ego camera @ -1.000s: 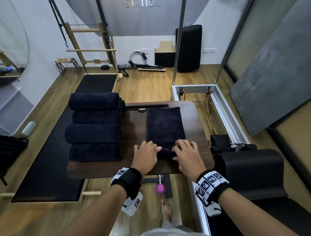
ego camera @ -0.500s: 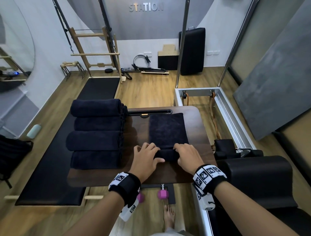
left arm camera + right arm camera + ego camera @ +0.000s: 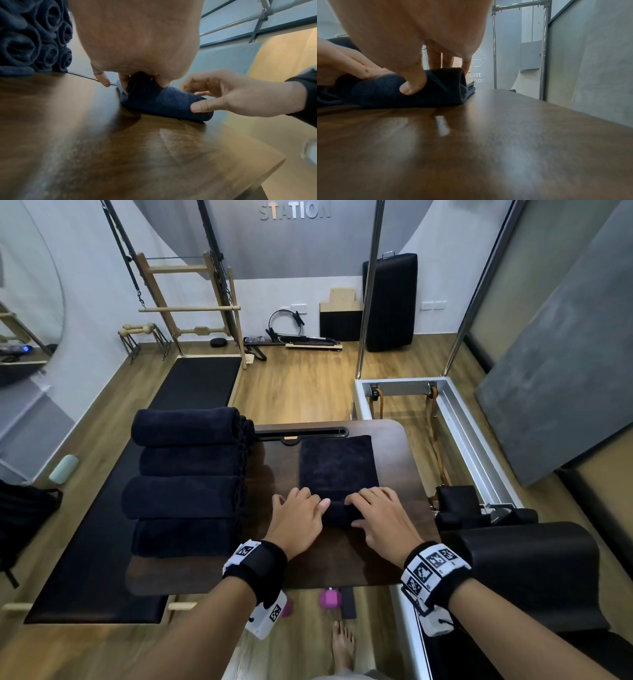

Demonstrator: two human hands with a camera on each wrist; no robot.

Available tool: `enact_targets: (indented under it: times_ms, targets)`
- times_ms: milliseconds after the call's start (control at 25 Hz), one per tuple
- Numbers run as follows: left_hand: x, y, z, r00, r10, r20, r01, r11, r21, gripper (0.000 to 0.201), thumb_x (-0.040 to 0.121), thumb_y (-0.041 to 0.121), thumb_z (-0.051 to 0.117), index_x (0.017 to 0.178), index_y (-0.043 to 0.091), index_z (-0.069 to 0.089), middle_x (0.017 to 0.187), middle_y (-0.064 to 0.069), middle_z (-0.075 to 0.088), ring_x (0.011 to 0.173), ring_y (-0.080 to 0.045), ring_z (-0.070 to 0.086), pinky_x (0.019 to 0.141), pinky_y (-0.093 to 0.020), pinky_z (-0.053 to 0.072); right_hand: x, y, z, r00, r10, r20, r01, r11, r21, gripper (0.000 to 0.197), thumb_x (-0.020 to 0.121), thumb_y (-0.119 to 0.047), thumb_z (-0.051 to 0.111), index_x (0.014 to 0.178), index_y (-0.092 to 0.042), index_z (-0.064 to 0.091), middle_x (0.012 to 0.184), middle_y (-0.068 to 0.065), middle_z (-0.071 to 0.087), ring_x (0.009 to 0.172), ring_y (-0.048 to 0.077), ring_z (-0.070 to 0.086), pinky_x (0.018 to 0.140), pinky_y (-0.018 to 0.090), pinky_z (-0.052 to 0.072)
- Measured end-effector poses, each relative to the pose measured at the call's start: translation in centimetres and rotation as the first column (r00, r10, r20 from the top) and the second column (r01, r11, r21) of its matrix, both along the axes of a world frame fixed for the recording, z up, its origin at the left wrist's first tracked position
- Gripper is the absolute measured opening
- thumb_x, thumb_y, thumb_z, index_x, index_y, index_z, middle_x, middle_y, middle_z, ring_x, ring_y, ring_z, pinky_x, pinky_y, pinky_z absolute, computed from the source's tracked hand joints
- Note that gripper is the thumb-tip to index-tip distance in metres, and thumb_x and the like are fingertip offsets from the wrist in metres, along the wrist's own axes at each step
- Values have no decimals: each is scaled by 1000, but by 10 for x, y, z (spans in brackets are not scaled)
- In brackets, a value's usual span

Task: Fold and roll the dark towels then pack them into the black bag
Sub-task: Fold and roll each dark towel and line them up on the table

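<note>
A dark folded towel (image 3: 337,465) lies flat on the brown wooden table (image 3: 400,460), its near end turned up into a small roll (image 3: 164,104). My left hand (image 3: 299,517) grips the roll's left part, fingers over the top. My right hand (image 3: 376,513) grips its right part, with the thumb (image 3: 412,86) pressed into the near side and the fingers over the top. Several rolled dark towels (image 3: 185,481) are stacked at the table's left side; their spiral ends (image 3: 34,39) show in the left wrist view. A black bag (image 3: 20,515) sits on the floor at far left.
A black padded mat (image 3: 99,559) lies left of the table. A metal-framed reformer (image 3: 455,422) with black pads (image 3: 527,570) stands to the right. Pink dumbbells (image 3: 330,599) and my bare foot (image 3: 342,645) are under the near table edge.
Both hands have rolled the towel's near end away from me, so the roll is thicker and farther along the towel. The flat part is shorter.
</note>
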State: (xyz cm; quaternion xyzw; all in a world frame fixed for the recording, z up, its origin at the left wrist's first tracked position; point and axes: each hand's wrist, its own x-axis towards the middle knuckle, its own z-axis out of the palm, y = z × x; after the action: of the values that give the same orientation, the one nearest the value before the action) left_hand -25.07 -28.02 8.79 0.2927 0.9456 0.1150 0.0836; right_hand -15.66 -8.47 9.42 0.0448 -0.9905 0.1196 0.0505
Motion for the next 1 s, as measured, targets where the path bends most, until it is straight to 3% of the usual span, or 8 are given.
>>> enact_targets:
  times_ms: [200, 360, 480, 560, 640, 720, 800, 1000]
  targets:
    - [1, -12, -4, 995, -16, -96, 28, 991, 129, 51, 105, 63, 32, 144, 31, 41, 138, 7, 42, 128, -13, 39, 103, -44, 34, -32, 9, 5, 990, 12, 140, 13, 985, -174, 20, 102, -20, 58, 122, -24, 55, 111, -1, 67, 101, 23, 61, 83, 37, 49]
    - [-13, -16, -2, 999, -34, 21, 28, 976, 216, 38, 99, 58, 58, 131, 40, 47, 131, 19, 48, 130, -11, 35, 104, -44, 23, -47, 18, 7, 972, 0, 235, 55, 972, -228, 14, 107, -21, 49, 117, -30, 48, 99, 0, 70, 90, 27, 65, 75, 41, 48]
    - [-25, -8, -1, 998, -8, 67, -10, 964, 266, 21, 103, 49, 56, 122, 40, 53, 120, 25, 52, 126, -9, 36, 103, -44, 18, -49, 21, 7, 983, -18, 185, 82, 936, -342, 19, 106, -26, 48, 110, -38, 34, 84, -9, 57, 75, 24, 60, 67, 41, 43]
    - [-34, 1, -1, 996, 18, 87, -38, 973, 228, 15, 107, 45, 50, 120, 39, 56, 118, 22, 56, 123, -11, 38, 101, -45, 18, -46, 20, 8, 994, -24, 110, 61, 936, -346, 23, 102, -48, 54, 113, -35, 39, 100, -13, 51, 89, 16, 58, 70, 37, 46]
    - [-43, 11, 0, 993, 62, 101, -79, 981, 178, 16, 109, 43, 44, 114, 37, 58, 114, 18, 59, 120, -13, 39, 101, -48, 20, -43, 21, 5, 996, 0, 93, 17, 984, -178, 53, 88, -69, 61, 123, -30, 49, 116, -10, 47, 106, 10, 49, 83, 32, 47]
    - [-51, 19, 0, 991, 102, 89, -113, 985, 129, 21, 109, 44, 41, 107, 35, 59, 107, 15, 60, 118, -16, 42, 100, -49, 21, -45, 23, 4, 997, -3, 83, 3, 1000, -10, 61, 85, -64, 68, 132, -27, 53, 125, -7, 47, 117, 15, 47, 96, 36, 43]
    - [-57, 24, 2, 989, 132, 63, -138, 984, 110, 23, 109, 46, 40, 106, 35, 61, 106, 14, 60, 117, -16, 43, 99, -48, 21, -52, 25, 7, 998, -5, 66, 2, 999, 48, 50, 92, -51, 66, 134, -26, 56, 126, -6, 51, 119, 19, 49, 100, 40, 39]
    - [-61, 24, 6, 979, 198, 40, -201, 948, 247, 28, 110, 50, 36, 127, 39, 56, 121, 15, 56, 120, -9, 45, 101, -39, 22, -82, 31, 12, 990, -8, 142, 13, 999, -30, 23, 100, -27, 57, 123, -24, 58, 115, -7, 62, 109, 19, 54, 100, 42, 35]
